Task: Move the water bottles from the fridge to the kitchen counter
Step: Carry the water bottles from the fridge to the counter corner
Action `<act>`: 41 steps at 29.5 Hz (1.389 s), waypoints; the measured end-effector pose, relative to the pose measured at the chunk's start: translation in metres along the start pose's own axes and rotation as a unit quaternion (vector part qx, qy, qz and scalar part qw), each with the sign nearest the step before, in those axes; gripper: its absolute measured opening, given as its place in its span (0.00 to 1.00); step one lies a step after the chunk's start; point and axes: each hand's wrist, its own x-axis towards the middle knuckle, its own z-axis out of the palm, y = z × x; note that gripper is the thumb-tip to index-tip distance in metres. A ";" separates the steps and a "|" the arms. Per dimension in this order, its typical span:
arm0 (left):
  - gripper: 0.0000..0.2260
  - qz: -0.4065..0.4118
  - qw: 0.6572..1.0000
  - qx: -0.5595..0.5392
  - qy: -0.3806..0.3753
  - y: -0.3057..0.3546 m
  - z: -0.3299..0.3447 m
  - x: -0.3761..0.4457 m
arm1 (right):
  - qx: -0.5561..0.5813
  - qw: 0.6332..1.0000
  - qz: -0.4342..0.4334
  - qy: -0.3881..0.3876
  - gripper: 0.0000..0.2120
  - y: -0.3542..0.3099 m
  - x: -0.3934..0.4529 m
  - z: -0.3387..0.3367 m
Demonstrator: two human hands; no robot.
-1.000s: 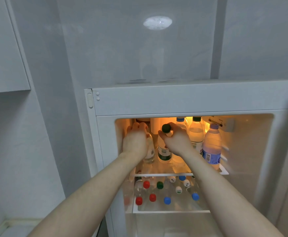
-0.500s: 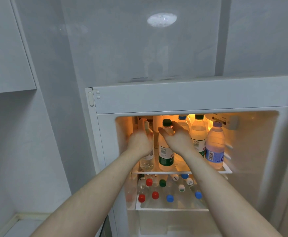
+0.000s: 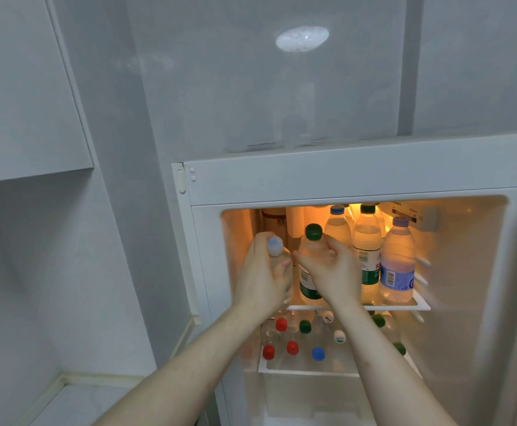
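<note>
Both my arms reach into the open, lit fridge (image 3: 327, 182). My left hand (image 3: 261, 276) grips a clear water bottle with a pale blue cap (image 3: 275, 245), tilted toward me at the shelf's left end. My right hand (image 3: 331, 272) grips a green-capped, green-labelled bottle (image 3: 312, 238) standing beside it. Three more bottles stand on the wire shelf (image 3: 398, 306) to the right: a blue-capped one (image 3: 338, 224), a dark-capped one (image 3: 367, 250) and a purple-capped one with a blue label (image 3: 397, 259).
Below the shelf, a clear drawer (image 3: 309, 372) holds several bottles with red, green, blue and white caps. A white counter (image 3: 75, 404) lies at the lower left under a grey wall cabinet (image 3: 23, 93). The fridge's white frame borders the opening.
My left hand has pulled the pale-blue-capped bottle forward and tilted it out from the shelf's back left. My right hand has closed round the green-capped bottle's shoulder. The view has dropped slightly.
</note>
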 end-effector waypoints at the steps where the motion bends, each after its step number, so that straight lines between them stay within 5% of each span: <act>1: 0.12 0.007 1.000 -0.020 0.008 0.004 -0.006 -0.008 | 0.016 1.000 0.007 0.014 0.26 -0.003 -0.006 -0.003; 9: 0.12 -0.054 0.992 -0.112 0.009 0.029 -0.093 -0.098 | 0.091 0.996 0.014 0.019 0.28 -0.046 -0.075 -0.032; 17: 0.10 -0.181 0.978 -0.097 0.035 0.017 -0.198 -0.246 | 0.139 0.963 -0.009 -0.230 0.18 -0.097 -0.194 -0.041; 33: 0.10 -0.417 0.877 0.101 0.216 0.046 -0.359 -0.536 | 0.218 0.767 -0.006 -0.604 0.16 -0.206 -0.454 0.029; 41: 0.13 -0.508 0.761 0.168 0.368 0.072 -0.395 -0.629 | 0.251 0.602 -0.070 -0.755 0.18 -0.266 -0.560 0.075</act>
